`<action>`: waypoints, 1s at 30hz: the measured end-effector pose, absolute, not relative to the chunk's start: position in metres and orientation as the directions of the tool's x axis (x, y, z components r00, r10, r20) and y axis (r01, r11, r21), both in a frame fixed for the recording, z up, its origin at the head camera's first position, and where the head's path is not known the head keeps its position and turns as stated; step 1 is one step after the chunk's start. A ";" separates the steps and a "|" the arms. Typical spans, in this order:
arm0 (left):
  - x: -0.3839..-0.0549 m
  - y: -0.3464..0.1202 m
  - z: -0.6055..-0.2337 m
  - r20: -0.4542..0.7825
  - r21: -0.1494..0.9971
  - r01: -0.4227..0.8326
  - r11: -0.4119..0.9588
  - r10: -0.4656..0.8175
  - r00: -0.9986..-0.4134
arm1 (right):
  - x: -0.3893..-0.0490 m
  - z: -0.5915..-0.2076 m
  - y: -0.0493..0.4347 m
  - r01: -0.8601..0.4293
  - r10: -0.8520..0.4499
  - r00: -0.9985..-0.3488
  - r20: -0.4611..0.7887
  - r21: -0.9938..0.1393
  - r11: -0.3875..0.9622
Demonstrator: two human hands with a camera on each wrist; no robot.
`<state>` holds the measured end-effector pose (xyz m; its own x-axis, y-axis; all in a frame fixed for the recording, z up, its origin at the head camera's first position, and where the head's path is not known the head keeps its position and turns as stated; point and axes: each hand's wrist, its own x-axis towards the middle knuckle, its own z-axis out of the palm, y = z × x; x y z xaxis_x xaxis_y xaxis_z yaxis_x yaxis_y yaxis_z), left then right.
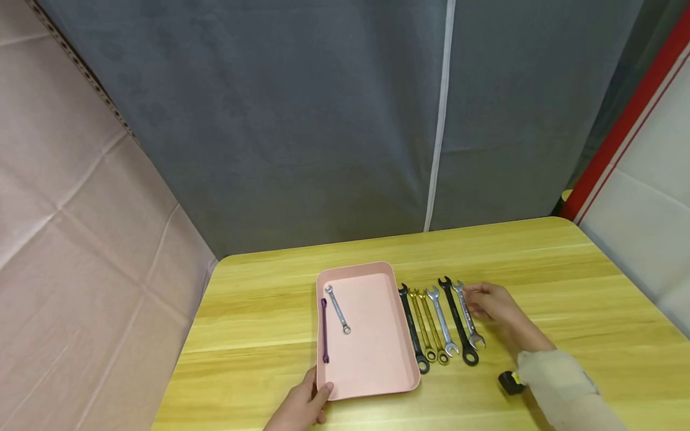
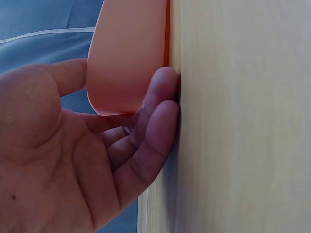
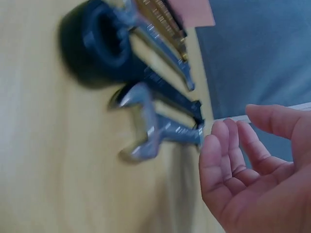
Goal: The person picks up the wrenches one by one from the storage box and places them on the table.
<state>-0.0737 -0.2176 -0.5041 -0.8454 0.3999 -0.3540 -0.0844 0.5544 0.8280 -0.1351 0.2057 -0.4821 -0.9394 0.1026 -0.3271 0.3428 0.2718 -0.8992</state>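
My left hand (image 1: 303,402) grips the near left corner of a pink tray (image 1: 372,383), thumb over the rim and fingers against the outer wall, as the left wrist view shows. Inside the tray lie a purple wrench (image 1: 324,332) and a small silver combination wrench (image 1: 338,310). Beside the rightmost silver open-end wrench (image 1: 466,314) hovers my right hand (image 1: 493,304), its fingers loosely bent and holding nothing. In the right wrist view a gap shows between the fingertips and that silver wrench (image 3: 146,128); a black ratchet wrench (image 3: 97,43) lies just beyond it.
Several more wrenches lie in a row right of the tray: a black one (image 1: 414,332), two gold ones (image 1: 430,323) and a silver one (image 1: 442,320). A wooden table (image 1: 259,311) carries everything. A grey curtain (image 1: 323,131) hangs behind its far edge.
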 end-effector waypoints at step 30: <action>-0.075 -0.219 -0.504 -0.344 0.827 -0.075 0.557 0.396 -0.851 | -0.180 -0.429 0.123 0.233 -0.065 -0.963 -0.262 -0.930 0.284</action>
<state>-0.0754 -0.2190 -0.5043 -0.8515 0.3959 -0.3439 -0.0752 0.5568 0.8272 -0.1803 0.1235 -0.4287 -0.9629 -0.0655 -0.2617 0.2334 0.2839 -0.9300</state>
